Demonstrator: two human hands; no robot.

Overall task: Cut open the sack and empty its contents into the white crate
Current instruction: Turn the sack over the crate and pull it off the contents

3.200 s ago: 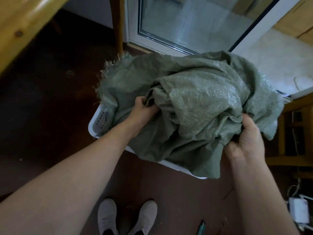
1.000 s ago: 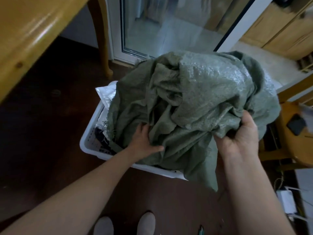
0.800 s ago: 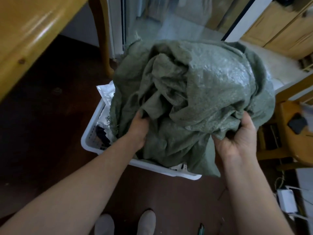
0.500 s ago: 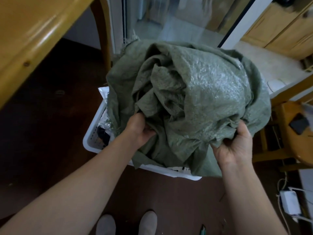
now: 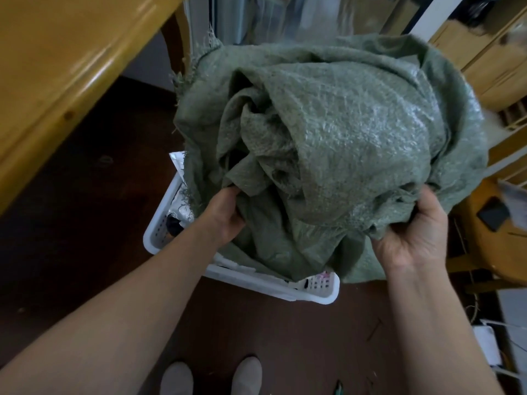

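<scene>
A crumpled grey-green woven sack [image 5: 342,143] hangs bunched above the white crate [image 5: 256,283] on the dark floor. My left hand [image 5: 225,215] grips a fold on the sack's left side. My right hand [image 5: 410,238] clutches its lower right edge from underneath. The sack covers most of the crate. At the crate's left end, white and dark packets [image 5: 178,218] show inside; the rest of its inside is hidden. The sack's frayed edge [image 5: 185,78] sticks up at the upper left.
A yellow wooden table [image 5: 57,67] stands on the left, with its leg [image 5: 174,38] near the glass door [image 5: 299,15] behind. On the right a wooden chair [image 5: 490,246] holds a dark phone [image 5: 493,215]. My shoes [image 5: 211,377] are just below the crate.
I have lifted the sack higher and bunched it further, so more of the crate's near right rim shows. My left hand has regripped a fold further up.
</scene>
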